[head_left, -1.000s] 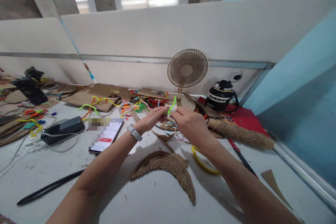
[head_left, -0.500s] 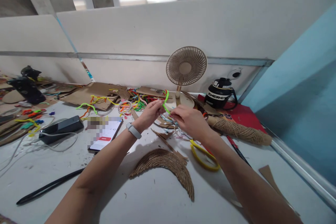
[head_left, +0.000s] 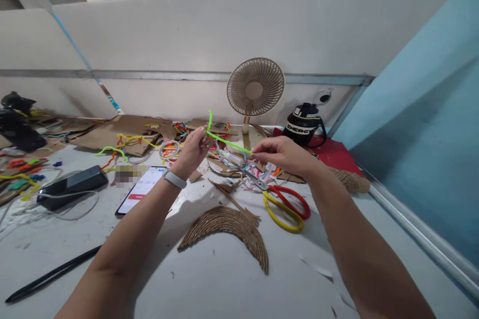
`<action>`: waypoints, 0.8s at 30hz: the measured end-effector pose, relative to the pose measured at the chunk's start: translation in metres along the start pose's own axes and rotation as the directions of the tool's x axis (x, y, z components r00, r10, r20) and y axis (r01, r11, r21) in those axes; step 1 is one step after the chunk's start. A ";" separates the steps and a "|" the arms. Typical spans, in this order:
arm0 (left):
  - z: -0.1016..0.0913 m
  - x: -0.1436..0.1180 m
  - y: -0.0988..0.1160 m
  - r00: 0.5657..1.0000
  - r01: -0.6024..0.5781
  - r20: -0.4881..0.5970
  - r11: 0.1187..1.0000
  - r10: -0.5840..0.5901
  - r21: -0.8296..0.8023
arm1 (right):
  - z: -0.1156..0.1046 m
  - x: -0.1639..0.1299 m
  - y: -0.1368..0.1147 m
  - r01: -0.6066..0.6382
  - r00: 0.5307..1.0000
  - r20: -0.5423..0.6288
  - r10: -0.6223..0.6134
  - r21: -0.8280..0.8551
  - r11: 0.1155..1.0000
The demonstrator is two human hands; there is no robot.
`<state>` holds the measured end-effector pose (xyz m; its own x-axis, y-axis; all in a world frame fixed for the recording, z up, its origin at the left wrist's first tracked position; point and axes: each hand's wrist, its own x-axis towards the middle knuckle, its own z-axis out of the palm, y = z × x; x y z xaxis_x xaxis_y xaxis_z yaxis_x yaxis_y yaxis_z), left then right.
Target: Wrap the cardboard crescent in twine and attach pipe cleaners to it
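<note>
Both hands are up over the desk with a fuzzy lime-green pipe cleaner (head_left: 224,142) stretched between them. The left hand (head_left: 194,149) pinches it at a bend, so one short end pokes straight up, and the right hand (head_left: 284,154) pinches the other end with fingertips closed on it. The rest of the wire runs pretty much straight from one hand to the other.

Right under the right hand sit scissors with one red and one yellow loop handle (head_left: 284,204), blades half buried in pastel scraps, so hard to make out. Below both hands there's a ribbed brown corrugated-cardboard arc (head_left: 232,227), rough along the edge. Behind the hands stands a round beige desk fan (head_left: 255,87) with a slatted grille. Left of the left wrist lies a phone with a lit screen (head_left: 140,192), partly blurred. The grey desk surface (head_left: 209,284) near the forearms is open, just flecked with crumbs.
</note>
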<state>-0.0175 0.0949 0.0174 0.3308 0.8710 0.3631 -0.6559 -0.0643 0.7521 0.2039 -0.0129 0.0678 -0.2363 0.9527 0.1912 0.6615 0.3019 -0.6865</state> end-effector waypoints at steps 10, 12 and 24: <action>0.010 -0.017 -0.015 0.920 0.153 0.305 0.942 -0.246 0.297 | 0.014 0.011 0.006 -0.096 0.995 0.041 0.089 0.273 0.957; 0.011 -0.020 -0.016 0.883 0.110 0.383 0.915 -0.270 0.389 | 0.023 0.013 0.001 -0.123 0.991 0.083 0.101 0.343 0.931; 0.012 -0.022 -0.010 0.859 -0.057 0.447 0.821 -0.250 0.568 | 0.045 0.016 -0.001 -0.140 0.957 0.289 -0.020 0.522 0.841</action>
<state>-0.0097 0.0709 0.0083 0.7510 0.5470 0.3698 -0.1718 -0.3789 0.9094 0.1674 0.0008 0.0394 -0.4448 0.8956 -0.0061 0.2182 0.1018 -0.9706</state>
